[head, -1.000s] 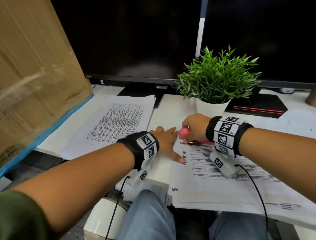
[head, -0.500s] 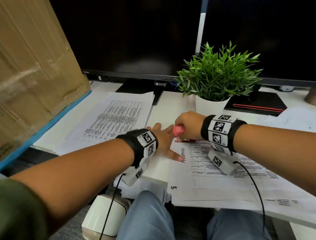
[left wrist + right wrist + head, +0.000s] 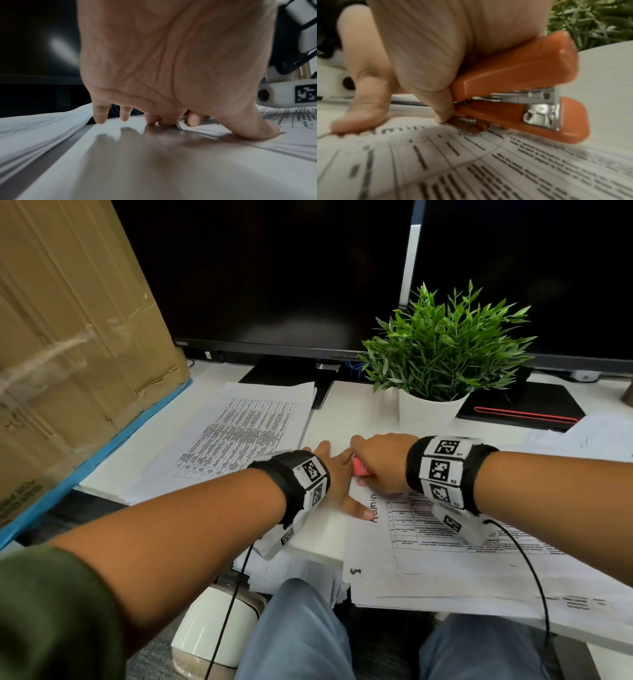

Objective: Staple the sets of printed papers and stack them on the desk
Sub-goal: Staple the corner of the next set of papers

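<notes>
Right hand point(image 3: 378, 465) grips one stapler point(image 3: 518, 86); left hand point(image 3: 337, 477) lies flat, fingers spread, on near paper pile point(image 3: 445, 570); two piles

White desk point(image 3: 356, 409) bears 2 paper piles point(image 3: 246, 433) point(image 3: 445, 563), a potted plant point(image 3: 431, 409), 2 monitor stands point(image 3: 291, 374) point(image 3: 524, 405).

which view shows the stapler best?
Right wrist: the stapler fills the frame, with the metal head visible, held by the right hand. The head view shows only a pink sliver. The left wrist view shows none.
</notes>
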A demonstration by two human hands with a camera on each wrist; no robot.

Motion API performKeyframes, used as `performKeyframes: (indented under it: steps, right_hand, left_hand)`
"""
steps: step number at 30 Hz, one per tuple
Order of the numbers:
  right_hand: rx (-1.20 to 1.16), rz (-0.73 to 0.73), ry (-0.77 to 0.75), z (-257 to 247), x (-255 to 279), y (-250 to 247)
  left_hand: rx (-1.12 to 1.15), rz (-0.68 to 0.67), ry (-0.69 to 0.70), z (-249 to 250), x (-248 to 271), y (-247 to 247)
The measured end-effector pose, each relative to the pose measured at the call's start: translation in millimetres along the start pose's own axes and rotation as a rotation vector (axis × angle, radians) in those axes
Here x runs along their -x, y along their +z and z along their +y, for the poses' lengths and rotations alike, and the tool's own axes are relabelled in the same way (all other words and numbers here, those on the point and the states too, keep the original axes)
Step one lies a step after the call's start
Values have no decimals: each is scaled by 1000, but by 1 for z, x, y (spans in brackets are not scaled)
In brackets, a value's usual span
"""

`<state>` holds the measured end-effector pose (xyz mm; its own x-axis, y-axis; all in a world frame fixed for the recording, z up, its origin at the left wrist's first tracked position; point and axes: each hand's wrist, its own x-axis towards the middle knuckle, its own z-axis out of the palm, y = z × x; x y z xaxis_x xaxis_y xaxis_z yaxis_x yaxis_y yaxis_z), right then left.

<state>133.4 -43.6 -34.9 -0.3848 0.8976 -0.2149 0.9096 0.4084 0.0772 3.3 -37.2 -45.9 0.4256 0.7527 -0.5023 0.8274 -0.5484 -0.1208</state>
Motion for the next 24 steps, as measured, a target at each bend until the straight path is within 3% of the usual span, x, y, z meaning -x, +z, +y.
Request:
performKeyframes:
  steps: [7, 11, 14, 19, 24]
  right_hand:
    - [172, 21, -173, 0, 7, -2]
    - [-207, -39, 93, 5, -1, 3]
    - [-339, -98, 218, 7, -12, 1]
    - [-403, -265, 278, 17, -28, -7]
    - [-479, -309, 284, 21, -29, -13]
  left_hand:
    - [12, -18, -2, 1, 4, 0]
    - [47, 21, 10, 2, 8, 1]
    - [28, 10, 8, 7, 18, -4]
    - [40, -9, -4, 5, 19, -4]
    - [35, -14, 5, 7, 19, -6]
